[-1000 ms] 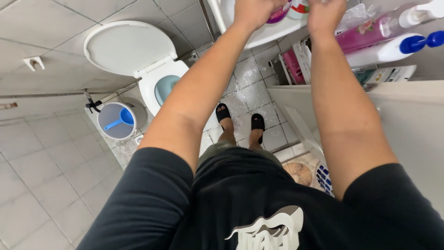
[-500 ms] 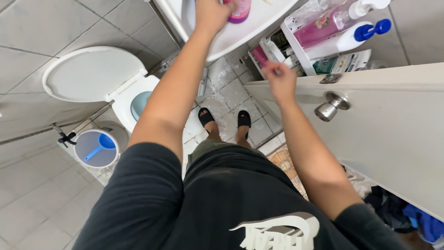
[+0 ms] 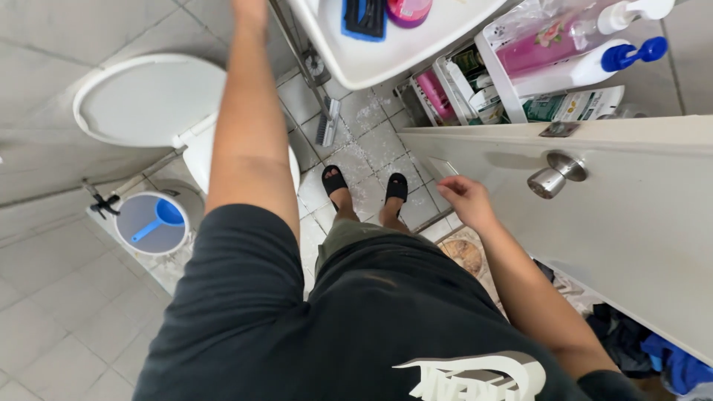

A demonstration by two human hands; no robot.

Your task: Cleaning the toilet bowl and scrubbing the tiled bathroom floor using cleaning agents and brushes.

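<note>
At the far left of the frame a grey pail (image 3: 152,223) with a blue scoop (image 3: 157,220) in it is seen on the tiled floor (image 3: 59,327), just beside the white toilet (image 3: 148,100), whose lid is raised against the wall. Right of that, the left arm is stretched up toward the top edge, where the left hand (image 3: 251,9) is cut off by the frame, so whether it is clenched or released cannot be told; it is placed beside the rim of the white sink (image 3: 386,56), in which a blue scrub brush (image 3: 364,16) and a pink container (image 3: 407,9) are lying. Below the sink a second brush (image 3: 327,122) is propped near the drain pipe, and two feet in black sandals (image 3: 364,186) are planted on wet-looking tiles. Further right, the right hand (image 3: 462,199) is held low with fingers loosely curled and nothing grasped, close to the edge of the white door (image 3: 631,215) and well short of its metal knob (image 3: 553,178). In the upper right a rack (image 3: 497,74) is packed with pink and white pump bottles. A slip could be caused by the damp floor underfoot, fingers could be pinched should the door swing against the frame, and the brush could be knocked from the sink by a careless reach.
</note>
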